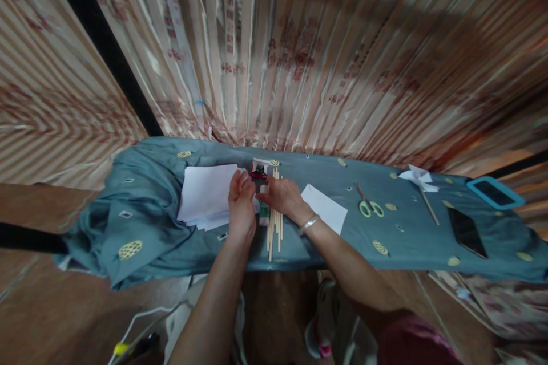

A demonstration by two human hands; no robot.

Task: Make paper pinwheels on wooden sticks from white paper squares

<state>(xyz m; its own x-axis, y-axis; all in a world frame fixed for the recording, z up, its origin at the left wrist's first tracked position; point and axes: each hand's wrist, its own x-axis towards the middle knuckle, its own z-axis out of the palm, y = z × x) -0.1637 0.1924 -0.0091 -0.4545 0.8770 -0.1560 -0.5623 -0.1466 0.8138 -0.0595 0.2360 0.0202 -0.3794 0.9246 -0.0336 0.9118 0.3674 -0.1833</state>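
Note:
My left hand (242, 205) is closed, fingers curled, at the right edge of a stack of white paper (208, 191). A small pale bit shows at its fingertips, too small to name. Opposite it, my right hand (285, 197), with a silver bangle on the wrist, has bent fingers pressed together; what they pinch, if anything, is hidden. Its thumb crosses over a green glue stick (264, 214) lying between the hands. Just beyond the fingers sits a small red open box (260, 169) with dark contents. Several thin wooden sticks (275, 234) lie partly under my right hand.
Right of my hands lie a white paper piece (327, 208), scissors (369, 205) with pale green handles, and a white paper pinwheel (418, 178) on a stick. Farther right are a black phone (467, 232) and a blue-framed device (495, 192). A patterned curtain (295, 57) hangs behind the cloth-covered table.

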